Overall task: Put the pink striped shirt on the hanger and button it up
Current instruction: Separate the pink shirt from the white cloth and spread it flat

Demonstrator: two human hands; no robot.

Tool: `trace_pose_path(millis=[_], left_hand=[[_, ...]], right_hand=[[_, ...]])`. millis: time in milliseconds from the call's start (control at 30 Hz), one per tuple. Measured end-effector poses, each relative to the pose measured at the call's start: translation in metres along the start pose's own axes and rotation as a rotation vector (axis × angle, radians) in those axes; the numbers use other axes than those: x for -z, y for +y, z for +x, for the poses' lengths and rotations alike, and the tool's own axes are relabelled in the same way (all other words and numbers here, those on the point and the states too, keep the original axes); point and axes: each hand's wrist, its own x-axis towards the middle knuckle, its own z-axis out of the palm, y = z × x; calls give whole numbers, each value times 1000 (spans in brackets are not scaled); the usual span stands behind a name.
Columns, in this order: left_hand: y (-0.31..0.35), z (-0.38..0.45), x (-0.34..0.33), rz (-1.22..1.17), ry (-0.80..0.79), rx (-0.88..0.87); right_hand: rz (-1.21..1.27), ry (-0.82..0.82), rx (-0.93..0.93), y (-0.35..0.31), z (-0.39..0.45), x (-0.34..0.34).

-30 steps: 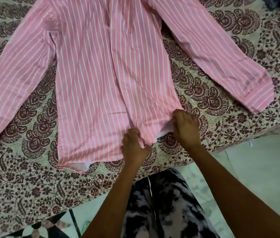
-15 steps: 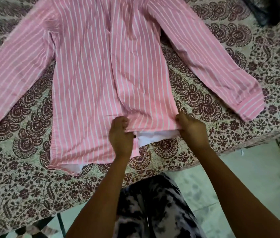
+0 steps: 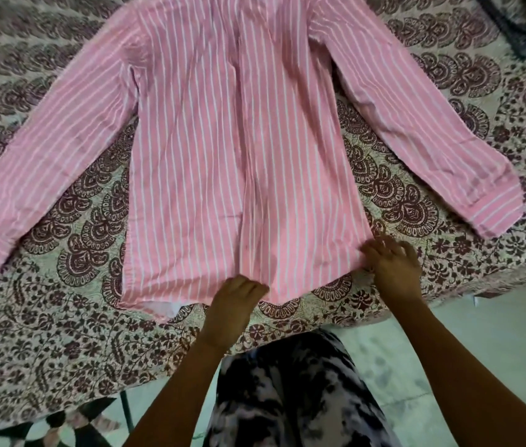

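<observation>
1. Head view, surface: patterned bedspread [image 3: 71, 321] in cream and maroon covers a bed or table; pale floor shows past its near edge, and a dark object sits at the far right corner, unidentifiable.
2. Head view, task item: the pink striped shirt [image 3: 223, 150] lies flat on the bedspread, front upward, both sleeves spread outward, hem toward the person. The front panels meet down the centre; buttons cannot be made out. A sliver of white lining shows at the hem's left corner.
3. Head view, missing item: no hanger is visible. The collar lies beyond the top edge of the frame.
4. Head view, left hand [image 3: 232, 304]: fingers curled at the hem near the centre seam, apparently pinching the fabric edge.
5. Head view, right hand [image 3: 394, 262]: blurred; fingers appear spread and resting on the hem's right corner. Whether it grips cloth cannot be told.
6. Assessment: the step in hand appears to be smoothing and squaring the hem. Recommended practice: draw both corners evenly toward the near edge, keep the front panels aligned, and avoid dragging the bedspread.
</observation>
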Motion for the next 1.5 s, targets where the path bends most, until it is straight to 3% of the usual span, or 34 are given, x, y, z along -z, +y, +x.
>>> trace_pose_path(millis=[100,167,200,333,500,767,1000,1133,1267,1367,1433,1500], left_hand=[[-1,-6,-3,-151,-339,-59],[-1,-4,2,-251,-518,5],[-2,-3,3,-308,-529,74],[-21,25,23,-447,-193,286],[-77,105,58,-505,93,366],[-178,248,120,-571,291,457],[-254,382,153,-437,456,451],[-272,458,167,-338,498,349],[-282,521,190,-173,342,219],[-290,553,202,-115,74,154],[-299,562,210,-76,-99,124],[-309,566,220,-48,-123,121]], right_hand=[[2,-68,-42,5,-5,1],[7,-79,-78,4,-4,5],[17,-73,-111,2,-3,8],[69,63,-151,-10,25,21],[174,241,-118,-41,111,47],[239,403,-72,-68,267,89],[287,462,-46,-66,404,111],[430,450,8,-73,479,130],[552,371,160,-86,549,157],[545,269,249,-97,596,175],[548,130,288,-103,620,176],[524,-68,281,-106,638,174]])
